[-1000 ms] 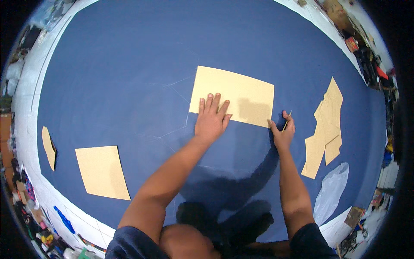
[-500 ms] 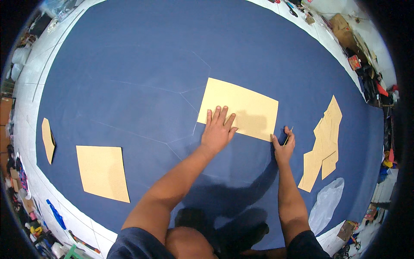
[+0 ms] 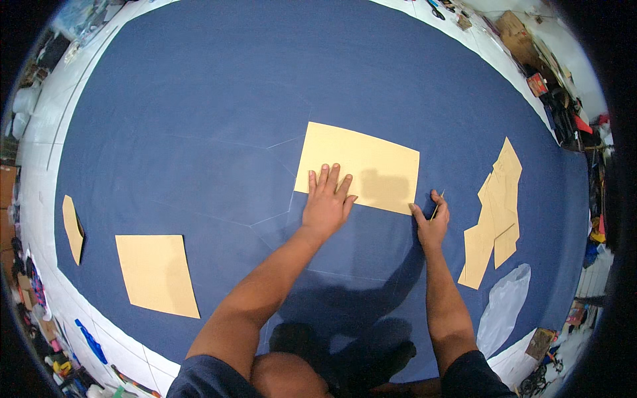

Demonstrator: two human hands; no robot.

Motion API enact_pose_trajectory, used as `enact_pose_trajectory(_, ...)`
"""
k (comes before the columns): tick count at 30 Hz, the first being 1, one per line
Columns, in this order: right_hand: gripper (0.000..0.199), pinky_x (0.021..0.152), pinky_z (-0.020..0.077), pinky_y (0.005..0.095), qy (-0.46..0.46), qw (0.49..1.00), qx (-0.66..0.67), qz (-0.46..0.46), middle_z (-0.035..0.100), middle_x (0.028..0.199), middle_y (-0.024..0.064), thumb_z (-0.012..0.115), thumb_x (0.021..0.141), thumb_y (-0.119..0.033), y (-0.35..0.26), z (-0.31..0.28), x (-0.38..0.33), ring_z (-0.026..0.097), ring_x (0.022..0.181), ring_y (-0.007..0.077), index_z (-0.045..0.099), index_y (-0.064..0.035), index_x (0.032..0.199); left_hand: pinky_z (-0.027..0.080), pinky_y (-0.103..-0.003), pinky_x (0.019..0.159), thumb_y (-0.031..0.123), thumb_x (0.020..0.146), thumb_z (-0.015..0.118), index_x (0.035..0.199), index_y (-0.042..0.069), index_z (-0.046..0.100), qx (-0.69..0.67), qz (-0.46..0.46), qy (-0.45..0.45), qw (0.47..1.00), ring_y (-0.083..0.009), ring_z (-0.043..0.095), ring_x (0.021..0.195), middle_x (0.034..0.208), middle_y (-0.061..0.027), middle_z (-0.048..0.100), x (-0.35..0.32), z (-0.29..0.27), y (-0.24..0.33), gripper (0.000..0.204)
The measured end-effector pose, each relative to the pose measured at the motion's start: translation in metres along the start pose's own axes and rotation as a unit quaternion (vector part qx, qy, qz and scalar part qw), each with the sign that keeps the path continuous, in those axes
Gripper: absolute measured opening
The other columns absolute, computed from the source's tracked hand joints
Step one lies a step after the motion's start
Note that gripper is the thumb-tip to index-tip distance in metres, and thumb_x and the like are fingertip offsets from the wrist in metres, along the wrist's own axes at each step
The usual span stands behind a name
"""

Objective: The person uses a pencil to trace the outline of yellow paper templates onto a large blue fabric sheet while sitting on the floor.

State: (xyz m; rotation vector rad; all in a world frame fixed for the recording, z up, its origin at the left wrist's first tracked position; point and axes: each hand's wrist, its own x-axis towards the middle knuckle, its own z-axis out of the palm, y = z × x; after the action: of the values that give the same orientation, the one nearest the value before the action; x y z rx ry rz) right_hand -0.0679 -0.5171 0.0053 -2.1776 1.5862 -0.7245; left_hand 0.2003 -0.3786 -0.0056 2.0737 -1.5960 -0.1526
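While my left hand (image 3: 326, 202) lies flat with its fingers spread on the lower left part of the tan paper pattern piece (image 3: 361, 166), it grasps nothing; the open palm simply pins the sheet so it seems unlikely to slide on the cloth. That piece sits near the middle of the dark blue fabric (image 3: 199, 119), a smooth, matte spread covering almost the whole white table (image 3: 40, 166). My right hand (image 3: 431, 222) is pinched shut on a thin marking tool (image 3: 436, 209), small and pale, too slim for me to tell whether it is chalk or a pencil; its tip rests just beside the sheet's lower right corner, where tracing an edge would be natural. Faint pale lines already cross the cloth around and below the sheet, straight and angular. The paper looks stiff, flat and crisp-edged, a four-sided shape. A similar tan sheet (image 3: 157, 273) lies well apart at my lower left, a narrow tan strip (image 3: 71, 227) beyond it near the cloth's edge, and a stack of irregular tan cut-outs (image 3: 494, 212) lies to my right, with a pale translucent plastic bag (image 3: 504, 308) below them
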Motion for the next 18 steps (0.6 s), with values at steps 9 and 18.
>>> enact_pose_trajectory(9, 0.064, 0.113, 0.0376, 0.0452, -0.009, 1.0, -0.003, 0.017, 0.062, 0.134, 0.0163, 0.088, 0.078, -0.029, -0.004, -0.001, -0.003, 0.053, 0.13, 0.0333, 0.059, -0.0021, 0.129, 0.019, -0.065, 0.121, 0.038, 0.099, 0.059, 0.14, 0.009, 0.06, 0.022, -0.006, -0.022, 1.0, -0.0439, 0.033, 0.147, 0.156, -0.0238, 0.04, 0.003, -0.004, 0.002, 0.051)
enact_pose_trajectory(18, 0.069, 0.113, 0.0375, 0.046, 0.011, 1.0, 0.004, -0.006, 0.064, 0.134, 0.015, 0.089, 0.075, -0.037, 0.002, 0.002, 0.002, 0.053, 0.132, 0.0337, 0.061, -0.0025, 0.127, 0.018, -0.065, 0.12, 0.047, 0.096, 0.064, 0.141, 0.008, 0.06, 0.039, 0.018, -0.006, 0.999, -0.0467, 0.033, 0.146, 0.153, -0.0267, 0.042, 0.001, -0.002, -0.002, 0.059)
